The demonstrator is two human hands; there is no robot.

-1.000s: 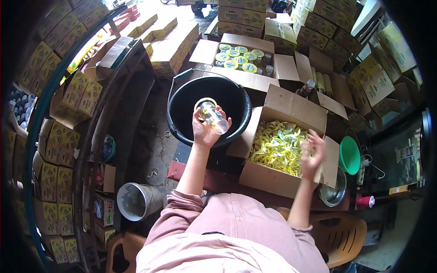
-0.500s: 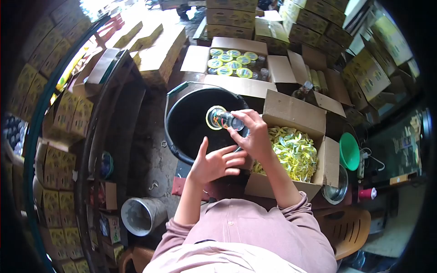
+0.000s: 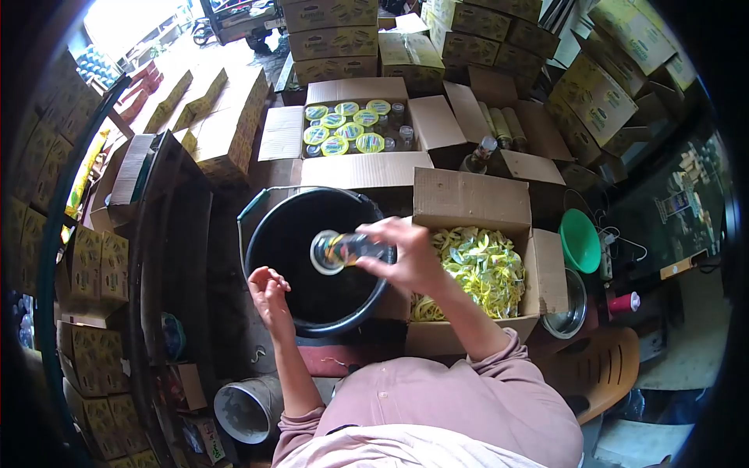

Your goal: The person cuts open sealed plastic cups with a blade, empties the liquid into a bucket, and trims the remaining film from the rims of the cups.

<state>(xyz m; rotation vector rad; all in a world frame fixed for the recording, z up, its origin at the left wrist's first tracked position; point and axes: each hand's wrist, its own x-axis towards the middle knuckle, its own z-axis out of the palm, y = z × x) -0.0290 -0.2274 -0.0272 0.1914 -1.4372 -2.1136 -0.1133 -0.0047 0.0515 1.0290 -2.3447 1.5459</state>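
Observation:
My right hand [image 3: 409, 253] grips a clear drinking glass [image 3: 347, 250] with a coloured print, tipped on its side over the black bucket [image 3: 257, 226]. The rim of the glass points left, and my fingers are around its base end. At the bucket's left side is my left hand [image 3: 271, 300], fingers loosely bent, with nothing visible in it. To the right of the bucket, an open cardboard box [image 3: 472, 199] holds a heap of yellow-green strips [image 3: 484, 277].
Behind the bucket, an open carton [image 3: 367, 168] holds several glasses with round yellow-green labels [image 3: 335, 146]. A bottle [image 3: 477, 154] stands to its right. A green bowl [image 3: 580, 240] and metal bowl [image 3: 568, 308] lie farther right. Stacked cartons [image 3: 331, 39] stand behind.
My left hand has moved left, away from the glass, and its spread fingers have bent. My right hand still holds the glass over the bucket. The camera view has shifted.

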